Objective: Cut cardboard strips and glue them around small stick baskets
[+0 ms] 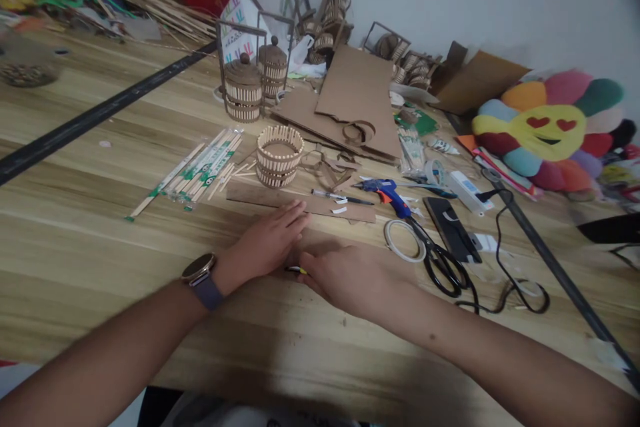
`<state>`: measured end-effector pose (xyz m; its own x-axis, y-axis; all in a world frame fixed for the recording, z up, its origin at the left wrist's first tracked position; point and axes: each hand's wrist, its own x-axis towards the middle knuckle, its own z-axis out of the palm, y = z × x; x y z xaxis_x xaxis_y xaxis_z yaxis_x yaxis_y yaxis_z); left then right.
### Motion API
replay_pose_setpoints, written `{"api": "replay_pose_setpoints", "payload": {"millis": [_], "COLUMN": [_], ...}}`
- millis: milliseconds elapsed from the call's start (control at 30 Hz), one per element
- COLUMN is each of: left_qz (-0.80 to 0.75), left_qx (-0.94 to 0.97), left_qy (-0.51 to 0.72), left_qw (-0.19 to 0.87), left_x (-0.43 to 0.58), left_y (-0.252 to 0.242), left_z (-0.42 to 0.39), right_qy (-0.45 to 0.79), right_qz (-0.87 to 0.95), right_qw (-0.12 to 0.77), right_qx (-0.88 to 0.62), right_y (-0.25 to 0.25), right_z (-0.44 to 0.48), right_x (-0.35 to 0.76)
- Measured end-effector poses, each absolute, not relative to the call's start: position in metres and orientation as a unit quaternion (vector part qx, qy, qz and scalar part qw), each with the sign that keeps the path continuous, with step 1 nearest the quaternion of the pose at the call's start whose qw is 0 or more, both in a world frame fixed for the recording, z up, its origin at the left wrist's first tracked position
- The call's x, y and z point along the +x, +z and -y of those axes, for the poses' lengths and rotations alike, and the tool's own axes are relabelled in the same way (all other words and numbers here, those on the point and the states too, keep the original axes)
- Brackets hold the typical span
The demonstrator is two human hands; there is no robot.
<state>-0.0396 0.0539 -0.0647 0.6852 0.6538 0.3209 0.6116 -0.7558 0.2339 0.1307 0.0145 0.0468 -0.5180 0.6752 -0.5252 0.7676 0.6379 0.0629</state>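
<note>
My left hand [273,240], with a watch on its wrist, lies flat with fingers stretched over a brown cardboard piece [385,263]. Close beside it, my right hand [345,277] is closed round a small yellow-and-black cutter knife [299,270], mostly hidden in the fist. Just beyond the fingers is a long cardboard strip [345,209] with a pen [345,197] and paper scraps near it. Behind this stands a small round basket [279,163] of short wooden sticks.
Packs of wooden chopsticks [205,167] lie left. To the right are a blue glue gun [387,193], a tape roll [405,241], scissors [445,267], a phone [453,230] and a black cable [500,280]. Lidded stick buckets [243,90] and cardboard sheets [355,83] stand behind.
</note>
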Motion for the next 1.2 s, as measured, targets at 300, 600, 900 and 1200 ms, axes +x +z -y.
{"api": "replay_pose_setpoints", "payload": {"millis": [300,600,900,1200], "left_qz": [-0.354,-0.357,-0.337,-0.330], "left_qx": [0.915,0.917,0.927,0.925], "left_qy": [0.185,0.172,0.155,0.182], "left_qw": [0.045,0.032,0.055,0.046], "left_x": [-0.039,-0.036,-0.039,-0.042], "left_y": [-0.065,-0.066,-0.058,-0.063], "left_z": [-0.052,-0.053,-0.052,-0.052], "right_qy": [-0.030,0.030,0.008,0.013], "right_qz": [-0.880,-0.892,-0.895,-0.889], "right_qw": [0.249,0.246,0.258,0.278], "right_qx": [0.404,0.378,0.364,0.364], "right_y": [0.031,0.027,0.028,0.028], "right_z": [-0.003,0.007,-0.003,-0.001], "right_x": [0.128,0.121,0.127,0.141]}}
